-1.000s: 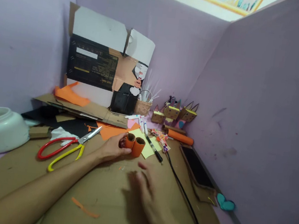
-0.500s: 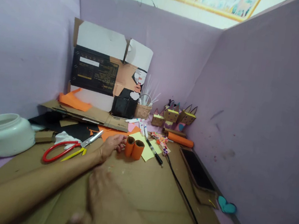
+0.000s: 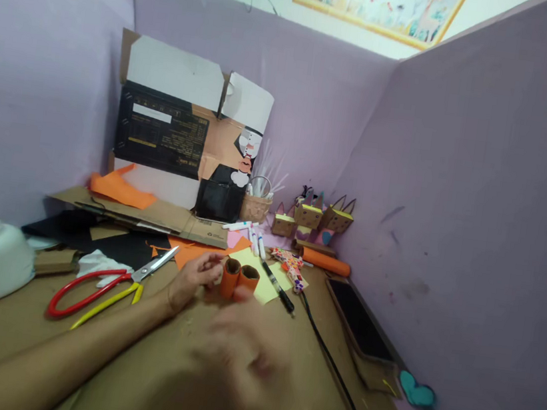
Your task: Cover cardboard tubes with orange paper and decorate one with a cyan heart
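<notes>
red-and-yellow scissors lie flat, handles toward the person, which keeps them easy to pick up. the left hand, fingers loosely curled and seemingly gripping nothing, sits close enough to steady two orange tubes; contact is unclear. these stand upright together, balanced on their ends. the right hand blurs in front, its grip impossible to tell. rightmost, a phone lies near the wall, likely out of the way.
</notes>
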Demonstrator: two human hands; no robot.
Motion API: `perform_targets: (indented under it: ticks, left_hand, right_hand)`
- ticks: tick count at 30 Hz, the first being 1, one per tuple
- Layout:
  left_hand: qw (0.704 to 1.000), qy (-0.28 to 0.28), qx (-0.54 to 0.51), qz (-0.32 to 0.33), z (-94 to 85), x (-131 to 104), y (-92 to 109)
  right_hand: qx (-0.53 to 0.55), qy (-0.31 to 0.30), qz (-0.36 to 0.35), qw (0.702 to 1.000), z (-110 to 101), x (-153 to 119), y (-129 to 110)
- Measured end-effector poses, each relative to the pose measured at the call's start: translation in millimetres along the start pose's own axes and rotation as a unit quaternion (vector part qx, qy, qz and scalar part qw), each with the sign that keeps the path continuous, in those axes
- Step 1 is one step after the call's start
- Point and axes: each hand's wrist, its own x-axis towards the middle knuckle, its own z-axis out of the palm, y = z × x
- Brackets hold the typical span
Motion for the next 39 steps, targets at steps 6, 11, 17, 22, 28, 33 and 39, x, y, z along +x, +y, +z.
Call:
perform_targets:
  ticks: [6,11,17,22,28,33,39]
  left_hand:
    - [0.996,-0.014,0.09,0.006,6.4,-0.2,-2.8]
    - [0.989,-0.024,0.144,0.012,9.3,-1.8,1.3]
    - [0.985,-0.043,0.163,0.023,12.3,-8.4,7.9]
    - [0.98,-0.026,0.194,0.033,21.0,-13.0,8.4]
    - [0.971,-0.002,0.239,0.02,24.5,-14.7,18.4]
    - [0.93,0.105,0.35,-0.038,-1.2,-11.1,28.0]
    - [0.87,0.2,0.45,-0.013,-4.5,-20.0,43.0]
  right_hand:
    - [-0.012,0.17,0.114,0.979,-45.1,51.8,49.6]
    - [0.018,0.068,0.095,0.993,-36.6,61.7,66.7]
    - [0.164,-0.004,0.063,0.984,-33.4,52.7,50.5]
    - [0.093,0.035,0.102,0.99,-27.4,49.3,52.6]
    - [0.16,0.095,0.141,0.972,-26.3,50.2,52.0]
    - [0.278,0.063,0.174,0.943,-28.2,48.1,43.5]
    - [0.311,0.072,0.182,0.93,-23.6,46.8,42.4]
